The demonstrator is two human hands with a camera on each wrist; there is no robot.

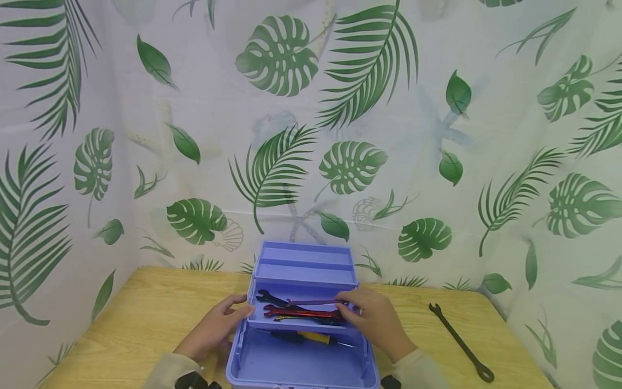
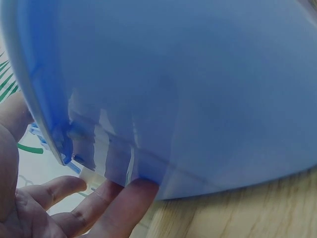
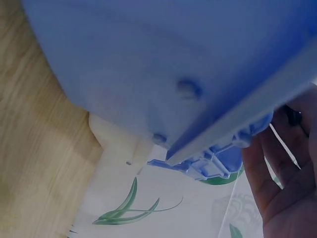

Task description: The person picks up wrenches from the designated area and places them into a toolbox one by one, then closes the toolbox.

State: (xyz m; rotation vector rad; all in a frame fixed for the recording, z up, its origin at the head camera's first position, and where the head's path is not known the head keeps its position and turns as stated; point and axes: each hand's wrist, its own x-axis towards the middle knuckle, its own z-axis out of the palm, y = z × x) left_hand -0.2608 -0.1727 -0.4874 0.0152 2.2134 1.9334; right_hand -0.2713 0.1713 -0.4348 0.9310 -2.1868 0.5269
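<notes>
A blue toolbox point(image 1: 301, 373) stands with its lid point(image 1: 306, 265) raised and its upper tray point(image 1: 311, 326) over the rear part. My left hand point(image 1: 216, 324) holds the toolbox's left side, thumb at the tray's edge and fingers against the outer wall point(image 2: 198, 99). Over the tray, my right hand point(image 1: 374, 316) pinches the right end of a slim purplish-red wrench point(image 1: 316, 302). Below it in the tray lie a black wrench point(image 1: 268, 296), a bright red wrench point(image 1: 301, 312) and a yellowish one point(image 1: 286, 319), their right ends partly behind my fingers.
A screwdriver with a yellow-and-black handle point(image 1: 313, 337) lies in the toolbox's lower compartment. Off to the right, a long dark wrench point(image 1: 459, 340) rests on the wooden table point(image 1: 170, 302). A leaf-patterned curtain point(image 1: 340, 108) hangs behind and along the sides.
</notes>
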